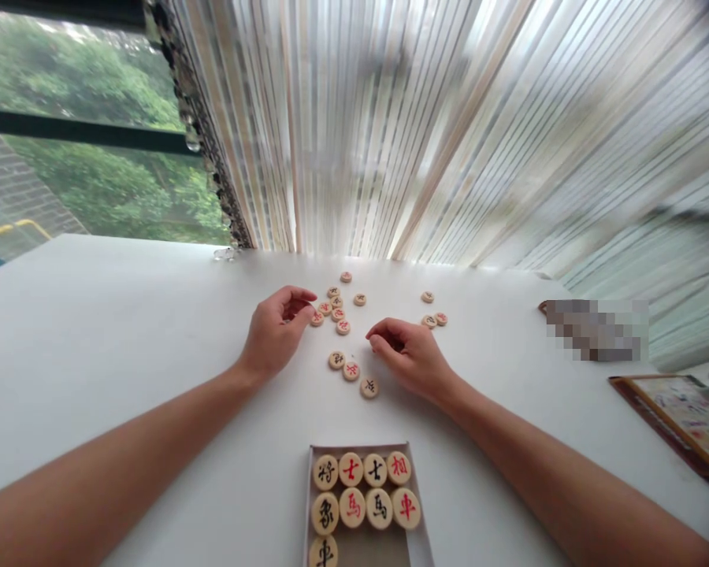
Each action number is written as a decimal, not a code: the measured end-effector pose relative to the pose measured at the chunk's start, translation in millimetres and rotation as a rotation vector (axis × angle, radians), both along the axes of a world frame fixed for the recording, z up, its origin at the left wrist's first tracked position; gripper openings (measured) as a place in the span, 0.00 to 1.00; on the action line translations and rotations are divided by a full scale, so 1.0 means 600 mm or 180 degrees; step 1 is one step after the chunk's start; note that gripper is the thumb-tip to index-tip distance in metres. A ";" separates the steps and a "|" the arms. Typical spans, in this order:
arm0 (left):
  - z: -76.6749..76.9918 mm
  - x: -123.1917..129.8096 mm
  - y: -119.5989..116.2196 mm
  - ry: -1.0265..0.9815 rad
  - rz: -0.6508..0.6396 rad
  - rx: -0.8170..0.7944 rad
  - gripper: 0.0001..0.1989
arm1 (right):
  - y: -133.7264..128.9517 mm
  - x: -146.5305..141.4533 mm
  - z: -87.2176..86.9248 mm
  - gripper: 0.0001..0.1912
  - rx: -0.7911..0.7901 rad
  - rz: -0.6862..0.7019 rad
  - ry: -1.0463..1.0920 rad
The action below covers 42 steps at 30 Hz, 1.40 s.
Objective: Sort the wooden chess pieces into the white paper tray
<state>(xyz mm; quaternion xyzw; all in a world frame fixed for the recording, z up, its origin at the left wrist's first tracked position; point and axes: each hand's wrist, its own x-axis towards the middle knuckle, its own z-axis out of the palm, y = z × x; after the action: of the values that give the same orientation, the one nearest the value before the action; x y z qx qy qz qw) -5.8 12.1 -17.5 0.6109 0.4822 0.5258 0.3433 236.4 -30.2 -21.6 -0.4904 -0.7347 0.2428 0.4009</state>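
Observation:
My left hand point(279, 329) is at the left edge of a loose group of round wooden Chinese chess pieces. Its thumb and forefinger are curved with a gap between them, right beside a red-marked piece point(317, 319). My right hand point(410, 358) rests to the right of that group, fingers curled in and thumb tip close to the forefinger; no piece shows in it. Nearest to it are a black-marked piece point(369, 387) and a red-marked piece point(343, 327). Close to me, an open box point(419, 492) holds rows of upright-facing pieces, including a red piece point(351, 469).
Farther right on the white table point(124, 339) lie three more pieces, one of them black-marked point(428, 297). A pixelated object point(596, 331) and a brown-framed picture board point(679, 417) are at the right edge. A string curtain point(354, 142) hangs behind the table.

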 end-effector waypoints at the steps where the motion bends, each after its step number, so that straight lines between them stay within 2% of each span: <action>1: -0.001 0.000 0.001 0.0031 -0.0018 -0.0005 0.12 | 0.000 0.000 0.000 0.09 0.0008 0.0002 -0.0032; 6: 0.003 0.002 -0.006 0.0383 -0.0145 0.0007 0.09 | 0.000 -0.002 0.000 0.08 0.0123 0.0095 -0.0191; 9: 0.008 0.004 -0.015 0.0746 -0.0198 0.0316 0.08 | -0.001 -0.003 0.000 0.07 0.0167 0.0160 -0.0273; 13: 0.015 0.007 -0.026 0.1098 -0.0468 0.0865 0.07 | -0.002 -0.003 0.000 0.07 0.0258 0.0223 -0.0419; 16: 0.016 0.007 -0.029 0.1160 -0.0593 0.0948 0.07 | -0.003 -0.003 0.000 0.06 0.0334 0.0272 -0.0489; 24: 0.016 0.011 -0.029 0.1006 -0.0677 0.0753 0.07 | -0.006 -0.005 0.005 0.08 0.0328 0.0377 -0.0593; 30: 0.015 0.011 -0.026 0.0610 -0.0556 0.0347 0.08 | -0.007 -0.004 0.007 0.11 0.0238 0.0332 -0.0587; 36: 0.014 0.008 -0.018 -0.0101 -0.0546 -0.0076 0.11 | -0.003 -0.003 0.004 0.18 -0.0109 0.0061 -0.0178; 42: 0.019 0.006 -0.021 -0.0324 -0.0634 -0.0210 0.13 | 0.006 0.003 -0.001 0.17 -0.0614 -0.0121 0.0515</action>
<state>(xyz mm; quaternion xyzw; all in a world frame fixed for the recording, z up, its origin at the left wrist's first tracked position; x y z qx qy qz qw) -2.4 -0.3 -6.1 0.6166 0.4181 0.5033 0.4379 238.2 -26.4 -22.1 -0.5194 -0.6637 0.3435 0.4144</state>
